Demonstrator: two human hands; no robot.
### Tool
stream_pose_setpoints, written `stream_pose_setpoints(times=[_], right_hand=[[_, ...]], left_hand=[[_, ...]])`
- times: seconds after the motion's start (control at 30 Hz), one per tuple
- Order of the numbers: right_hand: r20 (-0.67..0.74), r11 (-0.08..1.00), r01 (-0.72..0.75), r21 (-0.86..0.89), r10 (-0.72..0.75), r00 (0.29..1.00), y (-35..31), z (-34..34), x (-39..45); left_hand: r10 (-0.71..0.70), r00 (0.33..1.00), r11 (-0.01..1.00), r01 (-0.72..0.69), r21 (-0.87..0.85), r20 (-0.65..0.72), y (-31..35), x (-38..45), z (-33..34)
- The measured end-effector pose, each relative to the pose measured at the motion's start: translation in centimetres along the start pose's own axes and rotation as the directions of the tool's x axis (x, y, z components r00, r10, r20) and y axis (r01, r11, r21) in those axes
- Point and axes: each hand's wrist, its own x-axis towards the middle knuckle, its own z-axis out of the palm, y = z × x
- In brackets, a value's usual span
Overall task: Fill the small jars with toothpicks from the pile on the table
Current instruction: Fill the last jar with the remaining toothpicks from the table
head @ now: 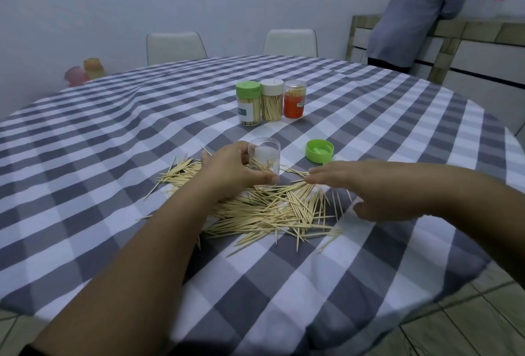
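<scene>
Gripping one open clear jar (264,157), left hand (233,169) — right hand (366,185) relaxed, fingers straight over toothpick pile (272,211); three filled jars (271,103), one green lid (319,151) toward table's far edge.

The light is dim, flat and cool, giving the whole scene a bluish-grey cast. No lamp or window shows, and the light seems to come from above and in front, though that is hard to judge. Shadows are soft: a faint dark patch lies under the right hand (366,185) and along the near edge of the tablecloth (284,284). No glare shows, only a weak sheen on the clear jar (264,158). The wide lens bends the table rim and floor tiles (466,324) towards the corners. The toothpicks (272,208) are fairly sharp; the right hand is smeared by motion, and the coloured cups (85,71) at far left are blurred.
</scene>
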Motion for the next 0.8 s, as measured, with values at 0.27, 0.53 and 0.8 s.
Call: stream_pose_setpoints(times=[0.27,0.53,0.8], right_hand=[[-0.118,0.976,0.124,-0.181,-0.147,0.982,-0.9,2.8,0.5],[-0.303,0.953,0.120,-0.279,-0.206,0.931,-1.7,3.7,2.5],[-0.507,0.923,0.078,-0.378,-0.277,0.816,0.0,4.4,4.0]], left_hand=[[-0.010,1.000,0.999,0.011,-0.037,0.029,-0.3,0.1,0.2],[0.016,0.999,1.000,-0.016,0.011,-0.047,-0.2,-0.1,0.0],[0.015,0.999,0.998,-0.011,0.070,-0.053,0.4,-0.5,-0.2]])
